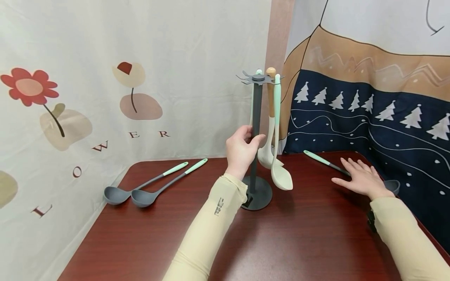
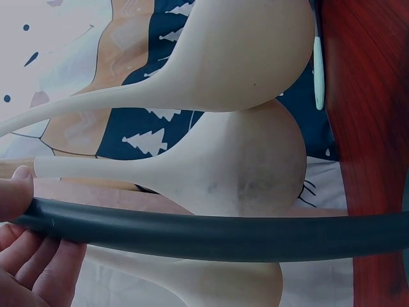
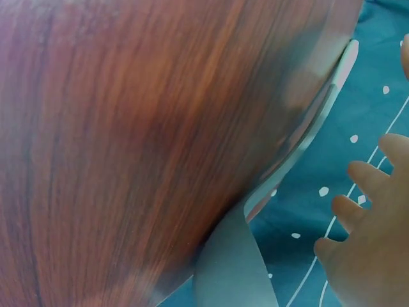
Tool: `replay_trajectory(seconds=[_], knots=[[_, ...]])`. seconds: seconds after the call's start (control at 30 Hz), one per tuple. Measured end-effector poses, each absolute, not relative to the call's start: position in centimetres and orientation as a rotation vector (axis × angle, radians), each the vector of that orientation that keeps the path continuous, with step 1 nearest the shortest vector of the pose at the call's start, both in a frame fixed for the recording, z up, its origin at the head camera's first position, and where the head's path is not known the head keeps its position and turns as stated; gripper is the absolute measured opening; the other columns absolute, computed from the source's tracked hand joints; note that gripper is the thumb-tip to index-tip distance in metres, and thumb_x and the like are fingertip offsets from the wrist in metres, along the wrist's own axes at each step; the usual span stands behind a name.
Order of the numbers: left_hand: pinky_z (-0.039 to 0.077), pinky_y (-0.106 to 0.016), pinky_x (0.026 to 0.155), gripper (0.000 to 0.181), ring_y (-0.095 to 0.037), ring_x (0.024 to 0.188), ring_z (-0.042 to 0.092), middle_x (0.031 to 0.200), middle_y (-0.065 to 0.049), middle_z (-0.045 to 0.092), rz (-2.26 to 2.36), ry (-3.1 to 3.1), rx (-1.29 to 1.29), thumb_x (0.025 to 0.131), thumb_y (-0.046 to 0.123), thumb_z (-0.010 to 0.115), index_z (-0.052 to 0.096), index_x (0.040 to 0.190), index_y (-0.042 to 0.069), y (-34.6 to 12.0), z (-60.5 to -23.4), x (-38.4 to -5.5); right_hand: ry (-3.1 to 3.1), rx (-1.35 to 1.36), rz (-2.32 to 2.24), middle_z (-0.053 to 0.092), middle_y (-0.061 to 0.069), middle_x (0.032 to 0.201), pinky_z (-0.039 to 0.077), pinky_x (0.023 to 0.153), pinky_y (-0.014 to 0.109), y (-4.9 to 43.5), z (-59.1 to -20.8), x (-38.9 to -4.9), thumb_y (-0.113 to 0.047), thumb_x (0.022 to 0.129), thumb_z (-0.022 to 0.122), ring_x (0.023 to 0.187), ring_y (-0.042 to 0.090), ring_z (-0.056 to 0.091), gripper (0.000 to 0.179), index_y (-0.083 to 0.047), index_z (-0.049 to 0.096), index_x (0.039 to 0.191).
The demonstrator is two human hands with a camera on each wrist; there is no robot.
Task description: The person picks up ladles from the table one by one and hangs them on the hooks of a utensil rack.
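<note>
My left hand (image 1: 241, 151) holds the dark grey pole of a utensil stand (image 1: 258, 113), its thumb on one side and fingers on the other. From the stand's top hooks hang a cream ladle with a mint handle (image 1: 282, 178) and a cream ladle with a wooden handle (image 1: 270, 97). A third cream utensil (image 2: 236, 281) is partly hidden behind the pole in the left wrist view. Over at the right, my right hand (image 1: 363, 180) is spread, fingers straight, above a grey ladle with a mint handle (image 1: 318, 157); the hand covers part of that ladle's shaft.
Two more grey ladles, one farther left (image 1: 116, 195) and one beside it (image 1: 143, 198), lie on the left of the red-brown table (image 1: 299, 242). A pale printed curtain (image 1: 197, 78) and a navy tree-patterned cloth (image 1: 327, 128) stand behind the table edges.
</note>
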State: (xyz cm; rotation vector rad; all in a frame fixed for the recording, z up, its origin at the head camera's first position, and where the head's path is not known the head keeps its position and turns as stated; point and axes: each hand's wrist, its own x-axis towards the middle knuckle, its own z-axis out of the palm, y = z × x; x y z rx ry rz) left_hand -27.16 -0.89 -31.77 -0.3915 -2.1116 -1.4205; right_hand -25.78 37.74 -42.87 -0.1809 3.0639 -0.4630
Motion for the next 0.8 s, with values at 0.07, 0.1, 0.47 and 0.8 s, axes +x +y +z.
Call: replay_trajectory(seconds=[0.07, 0.1, 0.47, 0.8], knots=[[0.053, -0.026, 0.067, 0.022, -0.012, 0.08, 0.068, 0.092, -0.004, 0.074, -1.42, -2.11, -0.394, 0.086, 0.02, 0.078, 0.071, 0.103, 0.009, -0.9, -31.8, -27.2, 3.059, -0.176, -0.457, 0.018, 0.04, 0.151, 0.002, 0.106, 0.074, 37.9, -43.0, -25.9, -0.068, 0.089, 0.054, 0.138, 0.059, 0.009, 0.102, 0.004, 0.02, 0.153], [0.053, -0.026, 0.067, 0.022, -0.012, 0.08, 0.068, 0.092, -0.004, 0.074, -1.422, -2.108, -0.395, 0.086, 0.02, 0.078, 0.071, 0.103, 0.009, -0.9, -31.8, -27.2, 3.058, -0.175, -0.455, 0.019, 0.04, 0.15, 0.002, 0.106, 0.073, 37.9, -43.0, -25.9, -0.067, 0.089, 0.054, 0.137, 0.059, 0.01, 0.102, 0.005, 0.021, 0.153], [0.053, -0.026, 0.067, 0.021, -0.011, 0.078, 0.067, 0.09, -0.003, 0.074, -1.425, -2.117, -0.392, 0.087, 0.021, 0.078, 0.071, 0.103, 0.009, -0.9, -31.8, -27.3, 3.071, -0.18, -0.436, 0.026, 0.043, 0.145, 0.012, 0.107, 0.071, 38.7, -43.6, -26.4, -0.063, 0.084, 0.065, 0.132, 0.061, 0.019, 0.103, 0.009, 0.028, 0.148], [0.053, -0.025, 0.066, 0.02, -0.01, 0.077, 0.067, 0.089, -0.003, 0.074, -1.413, -2.113, -0.401, 0.086, 0.02, 0.078, 0.071, 0.102, 0.009, -1.0, -31.8, -27.2, 3.09, -0.124, -0.438, 0.035, 0.044, 0.137, 0.029, 0.097, 0.075, 39.4, -44.0, -26.5, -0.049, 0.085, 0.071, 0.121, 0.059, 0.034, 0.092, 0.013, 0.034, 0.142]])
